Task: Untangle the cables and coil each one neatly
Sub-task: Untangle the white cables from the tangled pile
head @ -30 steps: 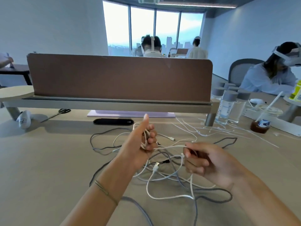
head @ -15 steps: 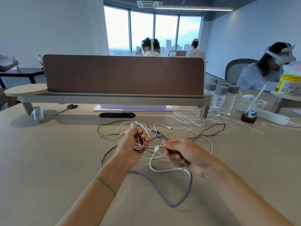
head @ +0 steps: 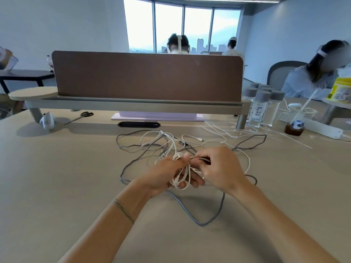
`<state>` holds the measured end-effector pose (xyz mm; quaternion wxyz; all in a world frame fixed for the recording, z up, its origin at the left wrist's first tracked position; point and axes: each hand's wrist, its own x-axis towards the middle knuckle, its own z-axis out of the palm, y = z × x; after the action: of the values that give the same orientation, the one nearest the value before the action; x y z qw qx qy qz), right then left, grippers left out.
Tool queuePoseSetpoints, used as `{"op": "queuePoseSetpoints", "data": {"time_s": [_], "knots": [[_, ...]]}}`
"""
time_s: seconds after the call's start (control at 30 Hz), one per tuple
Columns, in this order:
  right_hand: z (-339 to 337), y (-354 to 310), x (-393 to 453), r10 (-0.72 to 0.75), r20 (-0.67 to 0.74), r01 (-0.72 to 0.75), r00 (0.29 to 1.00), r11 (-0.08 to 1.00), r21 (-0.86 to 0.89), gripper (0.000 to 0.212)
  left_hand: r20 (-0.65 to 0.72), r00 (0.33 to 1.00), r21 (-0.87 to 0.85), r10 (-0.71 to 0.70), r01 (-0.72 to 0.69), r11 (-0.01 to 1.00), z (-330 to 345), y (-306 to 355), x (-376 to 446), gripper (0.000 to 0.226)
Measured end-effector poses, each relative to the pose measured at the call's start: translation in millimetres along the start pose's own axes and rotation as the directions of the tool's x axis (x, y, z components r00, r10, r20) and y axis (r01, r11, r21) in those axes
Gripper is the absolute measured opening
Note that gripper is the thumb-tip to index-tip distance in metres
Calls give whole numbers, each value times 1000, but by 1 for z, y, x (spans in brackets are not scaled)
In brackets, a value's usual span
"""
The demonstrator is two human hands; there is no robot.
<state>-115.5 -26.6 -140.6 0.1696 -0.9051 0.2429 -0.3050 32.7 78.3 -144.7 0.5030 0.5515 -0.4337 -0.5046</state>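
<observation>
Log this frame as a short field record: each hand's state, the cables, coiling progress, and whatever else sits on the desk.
left hand: left hand holds a white cable coil looped round its fingers
right hand: right hand pinches a strand of the white cable beside the coil
grey cable: grey braided cable lies loose on the desk, uncoiled
tangle: white and grey cables lie mixed behind the hands
progress: one coil partly wound; rest tangled
other items: scissors, bottles, divider panel

Neighbour's face (head: 335, 60) blurred, perhaps headset-covered.
</observation>
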Motion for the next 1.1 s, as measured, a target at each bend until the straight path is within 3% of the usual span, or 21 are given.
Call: {"op": "queuePoseSetpoints", "data": {"time_s": [0.13,0.2,0.27,0.33,0.43,0.5,0.6,0.7,0.8,0.93,1.03,1.1], "knots": [[-4,9,-4,17,-163,-43,986,986,-159,51,66,998,33,1,-3,999,-2,-1,-2,57],[-9,11,-6,14,-196,-41,981,990,-136,63,90,996,37,21,-24,999,-1,0,-3,64],[-11,11,-8,6,-198,-26,980,995,-99,67,111,993,70,33,-41,997,1,3,-6,53],[-12,11,-10,-10,-183,-2,983,998,-63,60,147,988,80,53,-65,995,1,4,-8,43],[-19,20,-8,-16,-86,17,996,1000,15,34,129,988,-127,82,-66,990,-1,1,-6,39],[-27,27,-8,2,-23,-1,1000,999,44,32,101,992,-217,73,-50,975,-2,1,-5,38],[-39,32,-10,59,16,-60,998,996,68,33,57,998,-176,34,-23,984,1,1,-4,47],[-48,25,-11,118,46,-126,992,947,295,35,-52,998,-43,30,-33,999,12,-3,-2,58],[-46,2,-16,63,150,-140,987,802,581,32,-121,990,-24,74,-78,997,20,-2,-1,69],[-19,-29,-21,-18,239,-149,971,736,661,16,-92,982,-12,166,-168,986,23,-2,-4,88],[4,-37,-26,17,165,-106,986,831,546,16,-158,954,-148,254,-277,949,21,-3,-3,37],[14,-38,-28,37,146,-98,989,893,439,26,-188,953,-333,238,-290,897,16,-4,-1,18]]}}
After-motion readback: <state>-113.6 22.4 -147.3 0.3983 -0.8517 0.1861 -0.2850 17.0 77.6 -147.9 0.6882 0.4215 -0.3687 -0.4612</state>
